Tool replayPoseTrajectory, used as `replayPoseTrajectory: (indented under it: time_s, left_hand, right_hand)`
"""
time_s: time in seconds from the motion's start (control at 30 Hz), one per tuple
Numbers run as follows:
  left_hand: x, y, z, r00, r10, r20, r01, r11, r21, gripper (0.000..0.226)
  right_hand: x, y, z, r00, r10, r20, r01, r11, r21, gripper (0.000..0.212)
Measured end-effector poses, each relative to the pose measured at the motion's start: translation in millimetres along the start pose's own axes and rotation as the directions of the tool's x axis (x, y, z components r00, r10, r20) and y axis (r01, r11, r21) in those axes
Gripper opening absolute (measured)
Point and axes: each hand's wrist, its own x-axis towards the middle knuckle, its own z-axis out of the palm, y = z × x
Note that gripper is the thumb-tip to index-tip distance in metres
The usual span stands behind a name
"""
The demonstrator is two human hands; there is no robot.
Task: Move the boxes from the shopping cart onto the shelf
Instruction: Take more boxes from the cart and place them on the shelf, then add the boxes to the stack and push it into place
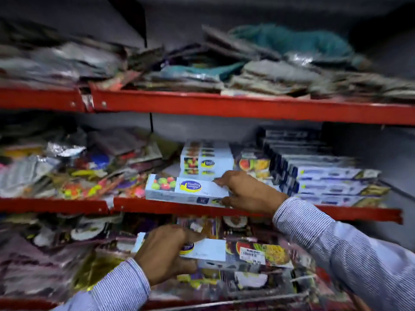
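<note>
My right hand (244,191) grips the right end of a long white box (179,189) with fruit pictures and a blue-yellow logo, which rests at the front edge of the middle red shelf (224,211). Behind it stands a stack of the same boxes (206,160). Lower down, my left hand (166,252) holds a second white box (215,250) level in the air, below the middle shelf. A wire rim of the shopping cart (269,297) shows at the bottom edge.
Dark-ended long boxes (325,176) are stacked on the middle shelf at the right. Loose colourful packets (74,173) crowd its left half. The upper shelf (247,104) holds piled flat packets and teal material. More packets fill the shelf below.
</note>
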Motion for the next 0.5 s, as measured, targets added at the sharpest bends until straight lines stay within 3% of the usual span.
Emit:
replayPoseTrajectory:
  time_s: [0.13, 0.33, 0.5]
  left_hand:
    - [37, 12, -25, 0.999, 0.009, -0.047, -0.007, 0.999, 0.038, 0.068]
    - [85, 30, -49, 0.999, 0.009, -0.045, -0.009, 1.0, 0.012, 0.063]
    - [113, 26, -51, 0.998, -0.03, -0.057, 0.028, 0.999, -0.037, 0.064]
  right_hand:
    - [13, 26, -18, 0.999, 0.045, 0.003, -0.045, 0.998, -0.036, 0.04]
    - [43, 71, -28, 0.975, 0.216, 0.046, -0.213, 0.974, -0.076, 0.056]
    - [70, 95, -24, 0.969, 0.242, 0.043, -0.237, 0.966, -0.106, 0.047]
